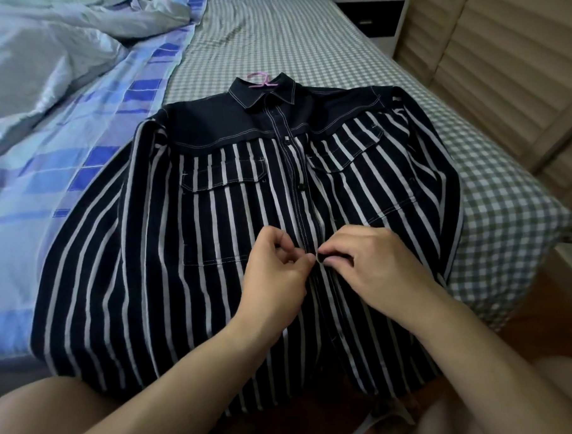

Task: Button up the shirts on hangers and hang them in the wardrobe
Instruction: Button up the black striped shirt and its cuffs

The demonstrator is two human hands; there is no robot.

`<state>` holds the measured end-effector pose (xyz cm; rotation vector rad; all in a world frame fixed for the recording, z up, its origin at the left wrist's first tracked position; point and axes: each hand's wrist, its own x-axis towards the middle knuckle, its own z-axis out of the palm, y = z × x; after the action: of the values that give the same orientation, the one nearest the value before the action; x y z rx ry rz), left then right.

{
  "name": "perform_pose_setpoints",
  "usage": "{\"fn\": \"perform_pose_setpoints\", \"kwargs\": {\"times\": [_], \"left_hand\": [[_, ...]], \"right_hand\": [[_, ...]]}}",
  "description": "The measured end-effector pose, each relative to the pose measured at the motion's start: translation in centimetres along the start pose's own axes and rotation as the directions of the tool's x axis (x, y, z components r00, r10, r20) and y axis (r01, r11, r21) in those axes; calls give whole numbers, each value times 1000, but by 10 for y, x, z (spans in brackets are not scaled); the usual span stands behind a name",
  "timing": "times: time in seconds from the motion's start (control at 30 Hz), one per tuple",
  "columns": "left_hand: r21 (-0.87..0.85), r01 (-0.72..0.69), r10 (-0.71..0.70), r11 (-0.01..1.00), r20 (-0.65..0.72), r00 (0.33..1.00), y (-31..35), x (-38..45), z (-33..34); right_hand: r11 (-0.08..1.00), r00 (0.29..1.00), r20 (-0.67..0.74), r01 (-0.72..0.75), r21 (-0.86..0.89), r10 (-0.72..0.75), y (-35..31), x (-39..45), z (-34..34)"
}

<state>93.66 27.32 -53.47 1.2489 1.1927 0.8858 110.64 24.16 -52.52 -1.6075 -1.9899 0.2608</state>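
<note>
1. Where it lies flat on the bed (303, 42), front up, the shirt (214, 246) is dark with white stripes, its collar pointing away.
2. At the collar a pink hanger (259, 78) hook pokes out.
3. Both hands meet at the placket, midway down: the left hand (274, 276) pinches the fabric edge, its grip curled.
4. Opposite, the right hand (375, 262) pinches a dark button (322, 257).
5. Beside the shirt sits a blue quilt (59, 79); beyond the bed, a nightstand (372, 16).

Checked bed (303, 45), white nightstand (372, 19)
</note>
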Motion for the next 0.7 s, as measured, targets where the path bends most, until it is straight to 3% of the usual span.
{"fn": "perform_pose_setpoints", "kwargs": {"times": [0.2, 0.27, 0.4, 0.5, 0.6, 0.7], "left_hand": [[201, -109, 108, 973, 13, 994, -4, 1, -3], [340, -162, 166, 926, 19, 986, -3, 0, -1], [710, -360, 391, 605, 128, 911, -7, -4, 0], [799, -475, 488, 370, 268, 831, -21, -4, -6], [785, -545, 523, 294, 345, 779, -29, -16, -19], [803, -529, 573, 274, 305, 760, -27, -26, -43]], "right_hand": [[992, 999, -49, -26, -127, 20, -5, -9, 14], [990, 995, -80, -67, -126, 57, -3, -10, 18], [989, 984, -126, -130, -64, 122, -6, -11, 28], [996, 994, -88, -63, -61, 58, -8, -18, 29], [993, 979, -173, -112, -39, 103, 2, -27, 14], [965, 912, -353, -250, -79, 207, 16, -35, -12]]}}
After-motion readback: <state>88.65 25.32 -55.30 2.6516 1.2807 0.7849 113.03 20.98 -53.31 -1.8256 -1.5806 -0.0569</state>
